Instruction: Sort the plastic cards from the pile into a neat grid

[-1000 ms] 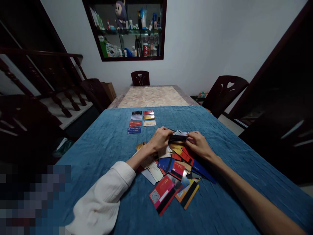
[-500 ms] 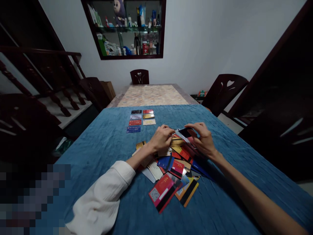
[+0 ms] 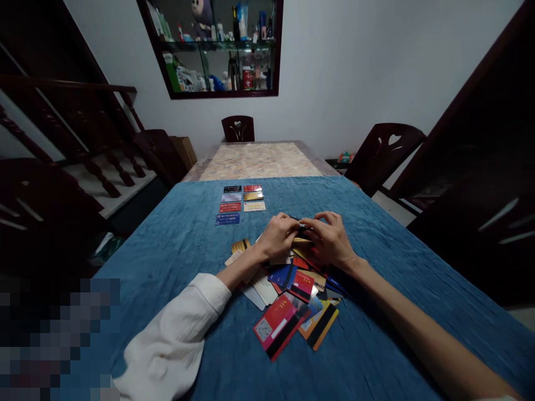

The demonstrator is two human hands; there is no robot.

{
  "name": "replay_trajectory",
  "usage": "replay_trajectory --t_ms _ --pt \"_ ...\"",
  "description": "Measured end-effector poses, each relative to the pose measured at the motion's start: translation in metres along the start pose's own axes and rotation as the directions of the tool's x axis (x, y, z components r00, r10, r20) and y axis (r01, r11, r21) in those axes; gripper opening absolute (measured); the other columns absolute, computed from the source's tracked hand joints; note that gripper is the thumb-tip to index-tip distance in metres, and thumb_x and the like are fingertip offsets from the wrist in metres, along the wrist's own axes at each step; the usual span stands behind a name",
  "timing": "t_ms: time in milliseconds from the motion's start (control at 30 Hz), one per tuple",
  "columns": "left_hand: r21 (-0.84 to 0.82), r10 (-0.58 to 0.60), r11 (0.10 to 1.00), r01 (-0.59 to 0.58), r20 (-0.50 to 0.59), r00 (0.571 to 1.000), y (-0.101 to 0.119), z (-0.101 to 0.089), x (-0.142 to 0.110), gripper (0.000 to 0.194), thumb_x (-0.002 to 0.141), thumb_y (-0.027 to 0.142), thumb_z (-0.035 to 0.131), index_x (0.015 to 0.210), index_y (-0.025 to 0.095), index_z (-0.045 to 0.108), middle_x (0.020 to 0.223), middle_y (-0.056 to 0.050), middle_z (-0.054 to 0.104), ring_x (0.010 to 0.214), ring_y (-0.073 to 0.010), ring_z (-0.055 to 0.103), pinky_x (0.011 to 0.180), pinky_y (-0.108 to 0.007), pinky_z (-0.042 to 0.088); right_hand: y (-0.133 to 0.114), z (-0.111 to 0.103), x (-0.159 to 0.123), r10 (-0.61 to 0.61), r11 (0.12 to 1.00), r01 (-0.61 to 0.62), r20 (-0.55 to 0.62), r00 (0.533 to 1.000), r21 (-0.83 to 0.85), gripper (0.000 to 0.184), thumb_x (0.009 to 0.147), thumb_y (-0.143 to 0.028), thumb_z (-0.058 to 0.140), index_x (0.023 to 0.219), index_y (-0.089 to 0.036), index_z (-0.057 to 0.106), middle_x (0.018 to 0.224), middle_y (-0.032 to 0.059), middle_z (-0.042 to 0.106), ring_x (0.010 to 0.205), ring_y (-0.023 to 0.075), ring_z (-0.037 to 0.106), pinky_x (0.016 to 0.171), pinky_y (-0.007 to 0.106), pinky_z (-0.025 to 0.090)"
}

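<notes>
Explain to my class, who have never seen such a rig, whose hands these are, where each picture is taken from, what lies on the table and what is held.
There is no robot: these are a person's two bare hands. One head-worn camera, looking forward and down, takes every picture. A blue cloth covers the near part of the table. On it lie a loose pile of cards and, farther off, seven cards in columns of four and three. The left hand and right hand meet above the pile; their fingers mostly hide what they hold.
</notes>
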State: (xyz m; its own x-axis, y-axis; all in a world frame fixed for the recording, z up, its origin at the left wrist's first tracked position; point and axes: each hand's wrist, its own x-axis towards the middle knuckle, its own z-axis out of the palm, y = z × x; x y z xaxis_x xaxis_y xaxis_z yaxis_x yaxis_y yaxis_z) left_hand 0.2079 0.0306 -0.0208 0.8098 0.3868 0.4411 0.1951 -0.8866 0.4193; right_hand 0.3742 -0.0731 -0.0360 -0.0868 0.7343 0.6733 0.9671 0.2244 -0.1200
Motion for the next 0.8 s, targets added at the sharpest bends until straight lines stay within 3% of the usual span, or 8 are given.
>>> replay_trajectory --t_ms 267,567,800 --pt "0.067 -0.081 0.995 0.080 0.014 0.997 -0.010 -0.005 -0.001 0.016 0.085 0.012 0.054 0.090 0.017 0.069 0.092 -0.008 0.067 0.096 -0.0222 0.059 0.089 -0.036 0.051 0.016 0.005 -0.011 0.033 0.999 -0.033 -0.007 0.999 -0.034 0.033 0.091 -0.017 0.051 0.119 -0.023 0.066 0.100 0.0089 0.073 0.096 0.0267 0.055 0.091 0.045 0.038" --pt "0.121 -0.069 0.991 0.060 0.074 0.995 -0.006 -0.008 -0.005 0.047 0.080 0.004 0.051 0.122 0.021 0.062 0.111 -0.007 0.068 0.106 -0.0240 0.058 0.096 -0.038 0.047 0.017 0.008 -0.010 0.036 0.992 -0.028 0.063 0.997 -0.123 0.032 0.091 -0.013 0.048 0.115 -0.024 0.066 0.101 0.0070 0.074 0.096 0.0256 0.054 0.087 0.040 0.035" --pt "0.135 -0.097 0.987 0.090 0.046 0.994 -0.008 -0.004 -0.005 0.044 0.083 0.005 0.049 0.122 0.021 0.062 0.105 -0.008 0.067 0.100 -0.0231 0.059 0.093 -0.036 0.048 0.017 0.010 -0.010 0.030 0.982 -0.013 0.088 0.996 -0.188 0.034 0.088 -0.017 0.056 0.121 -0.022 0.063 0.108 0.0097 0.071 0.101 0.0277 0.052 0.089 0.041 0.034"
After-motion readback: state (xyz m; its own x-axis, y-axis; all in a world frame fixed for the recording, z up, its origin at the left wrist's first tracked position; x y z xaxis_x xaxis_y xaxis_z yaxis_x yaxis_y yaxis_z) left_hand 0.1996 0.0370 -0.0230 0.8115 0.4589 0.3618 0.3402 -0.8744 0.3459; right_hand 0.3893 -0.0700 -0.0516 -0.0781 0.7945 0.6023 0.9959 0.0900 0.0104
